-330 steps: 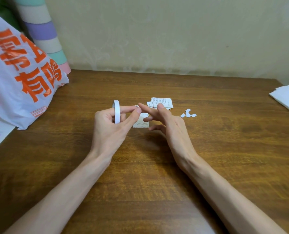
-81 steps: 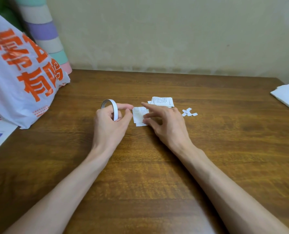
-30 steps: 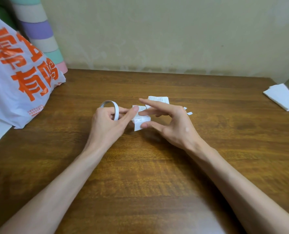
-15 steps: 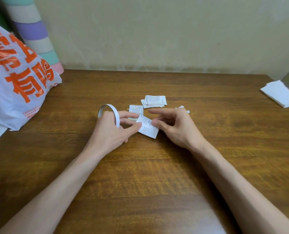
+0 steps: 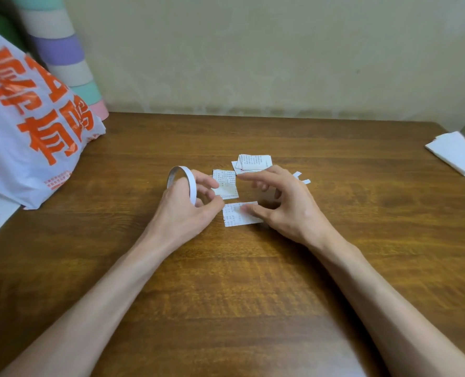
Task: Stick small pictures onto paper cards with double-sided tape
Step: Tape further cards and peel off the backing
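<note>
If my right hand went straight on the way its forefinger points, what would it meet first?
Probably the left hand, which holds the tape roll. The right hand seems raised over the far card, though height is unclear.

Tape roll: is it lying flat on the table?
No, the left hand grips the tape roll, which stands on edge.

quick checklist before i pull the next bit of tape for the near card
1. left hand grips the tape roll: ok
2. near card lies flat on the table: ok
3. right hand steadies that card, thumb on it: ok
4. loose tape end easy to find: cannot tell
5. tape already on that card: cannot tell, too blurred
6. spare cards stacked within reach behind: ok
</note>
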`<state>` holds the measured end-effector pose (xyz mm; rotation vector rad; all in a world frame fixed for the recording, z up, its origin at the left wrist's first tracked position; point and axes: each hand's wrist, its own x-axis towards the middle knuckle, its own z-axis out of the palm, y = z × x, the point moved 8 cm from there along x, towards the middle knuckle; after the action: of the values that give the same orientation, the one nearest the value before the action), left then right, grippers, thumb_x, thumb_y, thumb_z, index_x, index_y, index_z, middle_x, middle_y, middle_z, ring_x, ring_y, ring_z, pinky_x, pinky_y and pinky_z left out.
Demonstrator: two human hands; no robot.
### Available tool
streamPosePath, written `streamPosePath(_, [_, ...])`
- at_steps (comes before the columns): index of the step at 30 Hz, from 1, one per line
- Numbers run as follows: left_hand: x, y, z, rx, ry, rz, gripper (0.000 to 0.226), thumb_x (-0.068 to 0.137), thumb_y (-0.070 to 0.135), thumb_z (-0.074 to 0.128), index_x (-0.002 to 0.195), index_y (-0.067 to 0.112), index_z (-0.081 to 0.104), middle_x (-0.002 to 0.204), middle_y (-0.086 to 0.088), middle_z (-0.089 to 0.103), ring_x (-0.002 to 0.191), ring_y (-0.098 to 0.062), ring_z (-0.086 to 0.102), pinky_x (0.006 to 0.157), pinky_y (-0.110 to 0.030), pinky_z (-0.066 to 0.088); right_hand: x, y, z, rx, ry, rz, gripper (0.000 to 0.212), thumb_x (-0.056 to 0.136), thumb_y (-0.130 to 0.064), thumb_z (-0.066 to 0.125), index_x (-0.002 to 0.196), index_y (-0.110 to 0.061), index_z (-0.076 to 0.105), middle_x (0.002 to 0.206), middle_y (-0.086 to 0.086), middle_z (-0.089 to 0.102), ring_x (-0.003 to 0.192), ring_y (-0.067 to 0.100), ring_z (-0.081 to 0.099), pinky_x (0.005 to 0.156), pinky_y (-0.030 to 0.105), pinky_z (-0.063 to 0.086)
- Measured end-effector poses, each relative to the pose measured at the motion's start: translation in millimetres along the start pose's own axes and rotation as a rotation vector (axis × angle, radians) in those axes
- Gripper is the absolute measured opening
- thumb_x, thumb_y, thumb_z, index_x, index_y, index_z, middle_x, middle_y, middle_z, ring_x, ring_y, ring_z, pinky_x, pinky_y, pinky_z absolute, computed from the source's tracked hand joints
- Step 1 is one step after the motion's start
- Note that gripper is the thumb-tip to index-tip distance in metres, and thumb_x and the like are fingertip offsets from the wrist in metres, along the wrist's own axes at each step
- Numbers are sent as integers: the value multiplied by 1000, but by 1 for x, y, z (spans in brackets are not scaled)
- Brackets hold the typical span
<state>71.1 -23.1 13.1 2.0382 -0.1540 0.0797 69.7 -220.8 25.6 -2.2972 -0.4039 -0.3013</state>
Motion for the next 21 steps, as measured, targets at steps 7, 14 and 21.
streamPosePath(7, [2,9,0,-153,-113,54,17,112,20,44,113,22,61,83,3,60,59,-4,55,59,-22,43,-4,-2,-3,518,36,177,15,94,-7,77,107,-14,79,82,-9,68,76,5,61,78,16,50])
streamPosePath(14, [-3,19,-1,-209,-33,143,18,97,25,73,115,24,78,75,2,69,62,-18,62,62,-30,52,-13,-4,4,747,-52,292,26,98,-2,64,115,-15,78,90,-7,67,83,4,60,83,28,45])
streamPosePath(21, [-7,20,0,-218,16,136,20,88,31,82,108,28,81,65,10,57,53,-19,41,62,-38,46,-14,-10,14,814,-122,319,29,95,-3,67,118,-17,78,97,-1,67,91,9,62,84,35,43])
